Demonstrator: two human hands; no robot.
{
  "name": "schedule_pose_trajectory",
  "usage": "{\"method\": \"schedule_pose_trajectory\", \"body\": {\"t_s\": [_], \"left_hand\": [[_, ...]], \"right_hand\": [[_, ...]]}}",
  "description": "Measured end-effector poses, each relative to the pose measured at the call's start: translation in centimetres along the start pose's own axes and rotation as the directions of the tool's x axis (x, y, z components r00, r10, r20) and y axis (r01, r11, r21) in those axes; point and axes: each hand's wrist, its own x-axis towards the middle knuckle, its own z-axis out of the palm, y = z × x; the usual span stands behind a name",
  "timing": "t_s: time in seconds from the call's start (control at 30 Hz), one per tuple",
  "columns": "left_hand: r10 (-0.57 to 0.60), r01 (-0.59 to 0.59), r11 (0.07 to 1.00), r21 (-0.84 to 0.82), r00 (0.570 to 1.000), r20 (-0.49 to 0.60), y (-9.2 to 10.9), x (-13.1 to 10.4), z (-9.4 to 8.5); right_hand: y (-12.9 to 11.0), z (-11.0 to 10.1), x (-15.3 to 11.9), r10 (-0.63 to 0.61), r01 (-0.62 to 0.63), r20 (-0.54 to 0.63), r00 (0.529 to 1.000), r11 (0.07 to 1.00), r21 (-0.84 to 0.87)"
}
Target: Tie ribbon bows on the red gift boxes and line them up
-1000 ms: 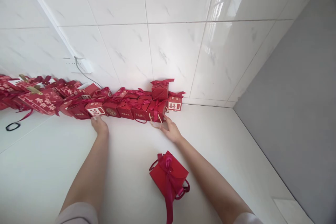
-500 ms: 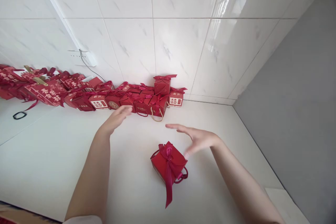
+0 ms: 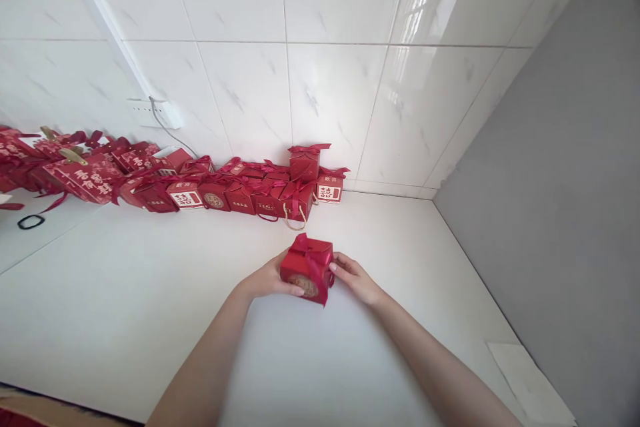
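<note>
A red gift box point(image 3: 293, 269) with a dark pink ribbon bow and a round gold emblem on its front is between my hands, above or on the white tabletop point(image 3: 280, 360). My left hand point(image 3: 273, 278) grips its left side, the thumb across the lower front; the other fingers are hidden behind the box. On the right side, my right hand point(image 3: 356, 278) is closed at the box's edge near the ribbon and cord, thumb and fingers pressed against it.
A long row of red gift boxes point(image 3: 215, 195) with ribbons lines the tiled wall, one box point(image 3: 304, 165) stacked on top. A black loop point(image 3: 31, 221) lies at left. A power strip point(image 3: 154, 112) with a grey cable is on the wall. Pale sheets point(image 3: 525, 373) lie at lower right.
Both hands were open and apart, with the box on the table below them. Now they hold it between them, farther from me and turned so the gold emblem shows.
</note>
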Motion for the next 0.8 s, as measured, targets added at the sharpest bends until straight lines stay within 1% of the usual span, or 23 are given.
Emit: {"method": "schedule_pose_trajectory", "body": {"t_s": [0.07, 0.1, 0.17, 0.2, 0.23, 0.27, 0.3, 0.37, 0.47, 0.53, 0.63, 0.67, 0.73, 0.8], "left_hand": [[0.024, -0.033, 0.998, -0.057, 0.987, -0.161, -1.0, 0.9, 0.4], [0.030, -0.054, 0.994, -0.094, 0.969, -0.244, -1.3, 1.4, 0.8], [0.034, -0.118, 0.979, -0.166, 0.899, -0.436, -1.6, 2.3, 1.7], [0.029, -0.137, 0.974, -0.179, 0.864, -0.503, -1.7, 2.7, 2.2], [0.026, -0.145, 0.974, -0.175, 0.834, -0.551, -1.7, 3.0, 2.7], [0.022, -0.138, 0.978, -0.158, 0.816, -0.577, -1.8, 3.2, 3.1], [0.017, -0.118, 0.984, -0.133, 0.806, -0.592, -1.8, 3.3, 3.4], [0.003, -0.063, 0.995, -0.080, 0.799, -0.601, -2.0, 3.3, 3.7], [-0.040, 0.012, 0.999, -0.049, 0.798, -0.601, -2.4, 3.2, 3.5], [-0.043, -0.002, 0.997, -0.078, 0.817, -0.575, -2.7, 3.3, 3.2], [0.016, -0.113, 0.981, -0.160, 0.861, -0.508, -3.2, 3.5, 2.8], [0.025, -0.126, 0.977, -0.172, 0.869, -0.494, -3.3, 3.5, 2.7], [-0.008, -0.075, 0.986, -0.149, 0.870, -0.493, -3.3, 3.5, 2.5], [-0.057, 0.006, 0.995, -0.100, 0.857, -0.511, -3.2, 3.3, 2.4]], "right_hand": [[0.5, 0.9, 0.3, -0.024, 0.032, -0.102, 0.995, 0.997, 0.074], [0.8, 1.4, 0.5, -0.026, 0.042, -0.132, 0.991, 0.992, 0.121], [1.3, 2.1, 0.6, -0.026, 0.060, -0.147, 0.989, 0.971, 0.230], [1.4, 2.3, 0.6, -0.030, 0.067, -0.139, 0.990, 0.961, 0.267], [1.6, 2.5, 0.6, -0.035, 0.073, -0.133, 0.990, 0.954, 0.290], [1.6, 2.5, 0.6, -0.039, 0.078, -0.134, 0.990, 0.951, 0.299], [1.6, 2.5, 0.6, -0.037, 0.078, -0.140, 0.989, 0.951, 0.299], [1.5, 2.2, 0.7, -0.015, 0.065, -0.156, 0.988, 0.945, 0.321], [1.4, 2.0, 0.7, 0.019, 0.038, -0.155, 0.988, 0.932, 0.361], [1.5, 1.9, 0.7, 0.019, 0.043, -0.165, 0.986, 0.932, 0.361], [1.8, 1.9, 0.6, 0.010, 0.053, -0.183, 0.983, 0.940, 0.337], [1.9, 1.9, 0.6, 0.011, 0.051, -0.186, 0.982, 0.943, 0.329], [2.0, 2.0, 0.6, 0.021, 0.045, -0.197, 0.980, 0.945, 0.324], [2.1, 2.0, 0.6, 0.033, 0.042, -0.217, 0.976, 0.943, 0.330]]}}
